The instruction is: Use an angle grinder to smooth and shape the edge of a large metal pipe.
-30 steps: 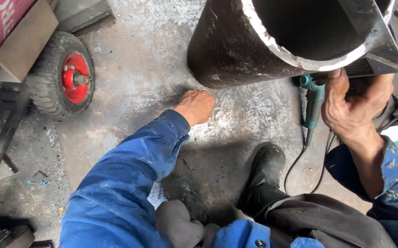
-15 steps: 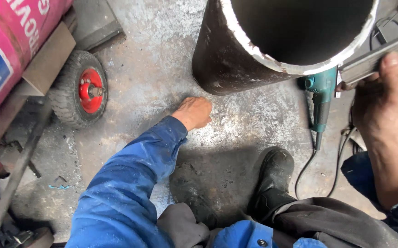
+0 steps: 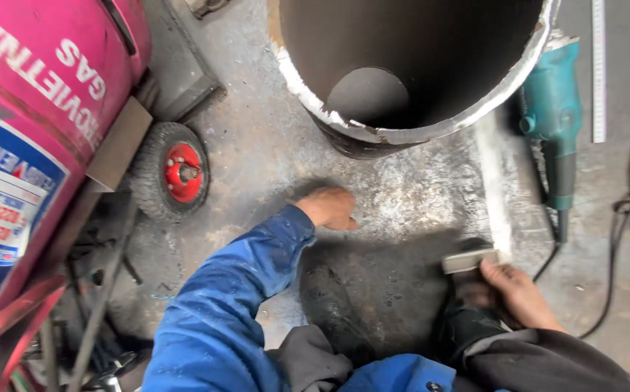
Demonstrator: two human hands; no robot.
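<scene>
Our right hand (image 3: 518, 294) is low at the right, fingers curled round the near end of a pale steel angle bar (image 3: 490, 190); how tightly they close we cannot tell, since the palm faces away from us; the left hand (image 3: 329, 207) presses flat on the concrete floor (image 3: 257, 152) with fingers spread, holding nothing. The bar lies on the floor with its long axis running away from us, from the hand up toward the rim of the large steel pipe (image 3: 409, 80); its far end meets the pipe's lower right edge. The pipe opens toward us, its cut rim pale and rough, a round hole showing deep inside. Just right of the bar lies a teal angle grinder (image 3: 551, 116), body toward the pipe and handle pointing at us, its black cable (image 3: 620, 254) looping off to the right; a steel ruler (image 3: 599, 72) lies farther right, parallel to the bar. Our black boots (image 3: 329, 312) sit between the two hands. To the left stand a pink gas cylinder (image 3: 31, 123) and a small red-hubbed wheel (image 3: 173, 173).

Half a second ago the right hand held the bar raised against the pipe's rim; now the bar is down on the floor, and our view has swung to look into the pipe.
</scene>
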